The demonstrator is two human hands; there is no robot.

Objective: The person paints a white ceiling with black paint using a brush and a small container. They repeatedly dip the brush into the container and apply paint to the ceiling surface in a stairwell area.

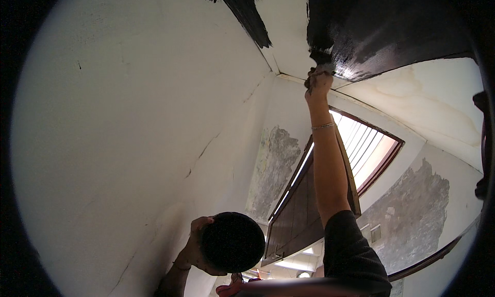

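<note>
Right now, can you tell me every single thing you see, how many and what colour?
paint: two big areas and a small mark, black, top
ceiling: 1, white, stained, upper right
walls: several, whitish, left and behind
cracks: several, dark, left wall
bare patches: 2, grey, lower middle and lower right
window: 1, brown frame, bright, right of middle
shutter: 1, brown, by the window
strip: 1, brown, lower right
pot: 1, black, low middle
brush, I think: 1, blackish, at the ceiling, mostly hidden
sleeve: 1, dark, lower right
bracelet: 1, silvery, right arm
left hand: 1, holding the pot
right hand: 1, raised, gripping the brush
</note>
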